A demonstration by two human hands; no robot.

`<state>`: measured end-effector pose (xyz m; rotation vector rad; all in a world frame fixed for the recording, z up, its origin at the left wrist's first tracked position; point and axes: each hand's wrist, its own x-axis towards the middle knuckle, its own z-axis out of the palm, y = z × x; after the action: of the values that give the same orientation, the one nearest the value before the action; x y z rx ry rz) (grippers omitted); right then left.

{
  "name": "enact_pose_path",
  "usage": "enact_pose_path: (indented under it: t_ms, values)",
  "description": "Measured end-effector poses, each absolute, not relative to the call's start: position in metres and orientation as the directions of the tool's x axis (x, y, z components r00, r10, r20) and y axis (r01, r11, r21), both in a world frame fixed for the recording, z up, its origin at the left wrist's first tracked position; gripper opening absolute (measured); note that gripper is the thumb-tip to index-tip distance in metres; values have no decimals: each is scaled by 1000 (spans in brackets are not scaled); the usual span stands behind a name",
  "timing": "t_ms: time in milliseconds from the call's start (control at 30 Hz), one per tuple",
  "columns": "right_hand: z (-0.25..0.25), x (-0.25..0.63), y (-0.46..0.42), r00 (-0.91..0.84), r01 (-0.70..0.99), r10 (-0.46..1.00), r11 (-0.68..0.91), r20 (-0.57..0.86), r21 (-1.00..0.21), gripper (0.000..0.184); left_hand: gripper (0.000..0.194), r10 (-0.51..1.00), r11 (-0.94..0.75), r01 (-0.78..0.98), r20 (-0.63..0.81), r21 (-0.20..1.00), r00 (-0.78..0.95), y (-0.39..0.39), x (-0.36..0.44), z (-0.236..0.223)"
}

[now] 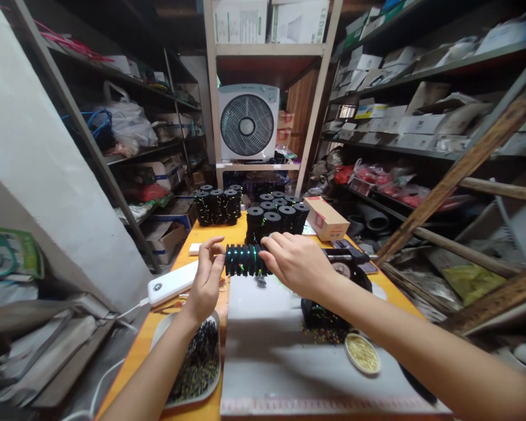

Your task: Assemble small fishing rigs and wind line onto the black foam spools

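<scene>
A black ribbed spool (244, 260) is held level above the white work surface, with shiny blue-green thread in its grooves and small coloured bits along it. Curled at its left end is my left hand (205, 280), thumb and fingers against the end. My right hand (291, 262) lies closed over the right end, hiding that part. A small dark cluster (260, 282) hangs just below the spool. Beyond my right hand, a dark device with a metal rod (339, 256) stands on the table, partly covered by my forearm.
Upright black spools (272, 217) stand in groups at the back. At left are a white power strip (173, 285) and a tray (218, 351) of small dark pieces. A dish (363, 354) of gold bits and a cardboard box (326, 219) sit right. Shelves flank the table; a fan (248, 123) faces me.
</scene>
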<state>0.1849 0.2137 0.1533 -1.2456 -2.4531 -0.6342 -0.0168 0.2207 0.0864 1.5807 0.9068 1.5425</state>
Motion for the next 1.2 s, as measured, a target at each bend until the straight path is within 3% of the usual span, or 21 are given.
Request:
enact_pose_path:
  t_ms: [133,267,367,467,567,767,900,1067,1200]
  values:
    - [133,190,201,-605,788,546,517,580,335,46,41,923,-364,-177,380,914,64,218,-12,90]
    - [124,198,192,-594,773,511,576,621,265,46,55,939,-268,-277,314,923,137,222,-11,89]
    - [127,205,181,-516,756,523,650,678,73,49,70,933,-251,-323,318,912,171,226,-11,82]
    - [126,213,161,-222,746,545,629,808,-219,47,87,917,-234,-358,328,904,227,228,-11,76]
    - [113,220,138,47,656,602,583,797,-480,39,96,903,-213,-371,327,904,278,228,-7,73]
    - [66,222,107,132,540,733,512,668,-669,34,84,886,-151,-359,287,921,364,234,2,70]
    - [48,215,98,177,371,832,438,525,-819,30,72,868,-101,-354,256,930,426,240,4,64]
    - [42,209,92,166,292,856,431,489,-854,25,23,870,-44,-257,163,965,466,250,3,60]
    - [39,210,91,120,292,873,423,472,-858,23,21,856,1,-199,102,980,506,250,1,62]
